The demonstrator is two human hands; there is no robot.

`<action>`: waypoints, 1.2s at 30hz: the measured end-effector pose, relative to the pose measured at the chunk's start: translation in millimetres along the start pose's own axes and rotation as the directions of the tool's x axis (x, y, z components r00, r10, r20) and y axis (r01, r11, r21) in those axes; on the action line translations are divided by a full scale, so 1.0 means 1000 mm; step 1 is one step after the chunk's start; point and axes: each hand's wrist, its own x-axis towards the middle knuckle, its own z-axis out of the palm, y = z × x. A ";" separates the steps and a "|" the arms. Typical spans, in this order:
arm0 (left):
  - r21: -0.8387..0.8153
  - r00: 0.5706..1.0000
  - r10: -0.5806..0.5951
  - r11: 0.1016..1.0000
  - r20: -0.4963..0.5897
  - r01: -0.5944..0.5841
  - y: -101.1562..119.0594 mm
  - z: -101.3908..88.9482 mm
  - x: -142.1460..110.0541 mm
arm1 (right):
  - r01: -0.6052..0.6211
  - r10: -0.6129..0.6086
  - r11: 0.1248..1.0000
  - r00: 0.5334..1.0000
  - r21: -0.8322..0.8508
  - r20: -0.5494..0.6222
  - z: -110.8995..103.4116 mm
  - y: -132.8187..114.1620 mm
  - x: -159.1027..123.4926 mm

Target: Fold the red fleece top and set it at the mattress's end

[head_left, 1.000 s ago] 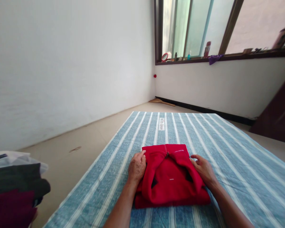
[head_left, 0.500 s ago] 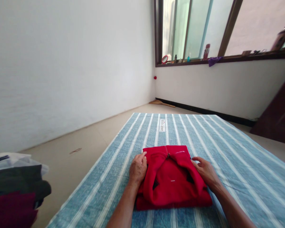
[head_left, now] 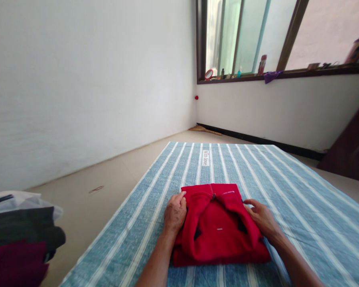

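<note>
A folded red fleece garment with a zip at its collar lies on a blue-and-white striped mat. My left hand rests on the garment's left edge, fingers curled over the fabric. My right hand lies along its right edge, fingers curled and tucked against the fold. Both forearms reach in from the bottom of the view.
A stack of folded clothes, white, dark grey and maroon, sits at the lower left on the beige floor. White walls meet at a corner. A window sill carries several small items. A dark board leans at right.
Both hands stay on the garment's sides and shift only slightly. The view has drifted a little.
</note>
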 end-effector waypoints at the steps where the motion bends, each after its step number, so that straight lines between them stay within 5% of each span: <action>1: -0.001 1.000 -0.001 1.000 0.004 0.001 0.000 0.000 0.000 | 0.007 -0.007 1.000 1.000 -0.007 -0.004 0.000 0.000 0.000; 36: -0.028 1.000 -0.008 1.000 -0.006 0.008 -0.001 -0.001 0.001 | 0.028 -0.029 0.999 0.999 -0.017 -0.037 0.000 -0.005 -0.003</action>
